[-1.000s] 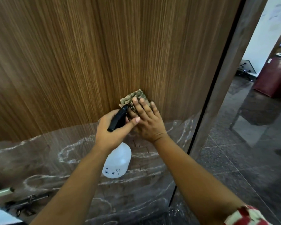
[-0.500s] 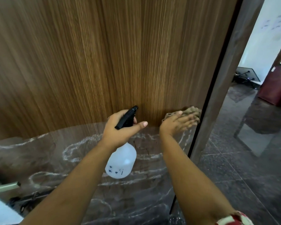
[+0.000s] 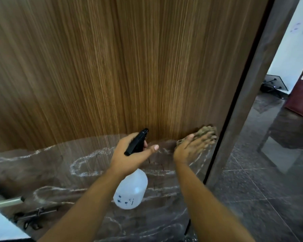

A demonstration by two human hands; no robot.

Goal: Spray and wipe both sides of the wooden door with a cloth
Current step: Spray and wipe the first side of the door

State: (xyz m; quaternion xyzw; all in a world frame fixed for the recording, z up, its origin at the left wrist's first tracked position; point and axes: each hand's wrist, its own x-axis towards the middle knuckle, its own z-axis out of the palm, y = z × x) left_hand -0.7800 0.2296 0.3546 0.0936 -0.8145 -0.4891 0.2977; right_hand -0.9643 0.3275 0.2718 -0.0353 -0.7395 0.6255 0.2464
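At the far left, low in the view, we see a pale metal tube (image 3: 6,203) and some dark hardware (image 3: 34,214) on the floor, neither part of the job. Filling most of the frame is the wooden door (image 3: 121,67), its grain running vertically, standing on a dark marble floor (image 3: 42,172) veined with white; the door's lower edge sits just ahead of our hands.

Our left hand (image 3: 129,156) grips the spray bottle (image 3: 130,190) by its neck, fingers curled round it beneath the black trigger head (image 3: 137,141), the thumb stretched out to the right. The translucent white body hangs below the hand, nozzle aimed towards the door but not visibly spraying.

Further right, our right hand (image 3: 191,149) presses the brownish cloth (image 3: 206,132) flat against the lowest part of the door, close to its right edge. The hand is blurred, but the fingers look extended over the cloth rather than bunched round it. Just beyond runs the dark door edge (image 3: 238,110), then a tiled floor (image 3: 261,189) and a maroon cabinet (image 3: 301,100) in the room behind.

We judge this to be the wiping step on this face, at the bottom right corner. Next we would need to carry the cloth along any remaining strip near the edge, keeping it flat, and in time move round to the other side, which we cannot see from here.
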